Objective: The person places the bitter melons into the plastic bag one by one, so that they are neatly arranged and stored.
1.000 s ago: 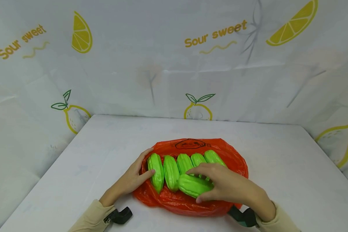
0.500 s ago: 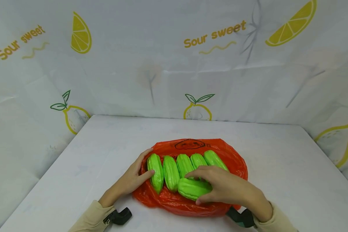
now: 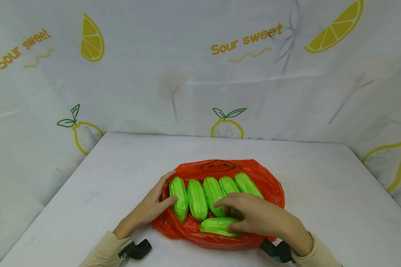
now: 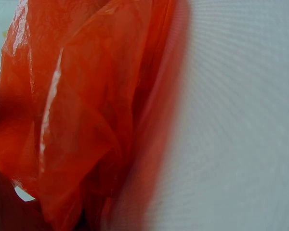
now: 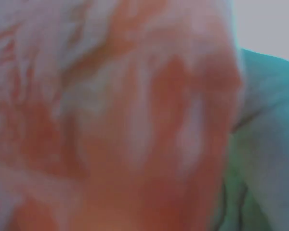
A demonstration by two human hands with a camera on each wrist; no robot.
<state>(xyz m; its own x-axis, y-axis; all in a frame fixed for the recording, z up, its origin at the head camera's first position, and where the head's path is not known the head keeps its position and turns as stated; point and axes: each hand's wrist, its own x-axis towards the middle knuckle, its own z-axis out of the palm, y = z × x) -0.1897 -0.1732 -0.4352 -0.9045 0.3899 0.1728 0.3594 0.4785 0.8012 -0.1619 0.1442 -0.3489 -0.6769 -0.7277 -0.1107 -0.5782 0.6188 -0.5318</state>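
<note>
An orange plastic bag [image 3: 269,182] lies open on the white table [image 3: 320,193] and holds several bright green ribbed gourds [image 3: 196,198] side by side. My left hand [image 3: 155,204] holds the bag's left rim, with its thumb against the leftmost gourd [image 3: 179,196]. My right hand [image 3: 254,217] grips one more green gourd [image 3: 217,226], which lies crosswise at the bag's near edge. The left wrist view is filled by the orange bag [image 4: 86,120] against the table. The right wrist view is a blur of orange and teal.
Printed lemon-pattern sheets [image 3: 187,74] wall the table on the left, back and right. A black camera mount [image 3: 138,249] sits at my left wrist and a teal one [image 3: 277,252] at my right. Bare table surface surrounds the bag.
My right hand has brought the crosswise gourd down and nearer to me, from on top of the row to the bag's front edge. The left hand has stayed put.
</note>
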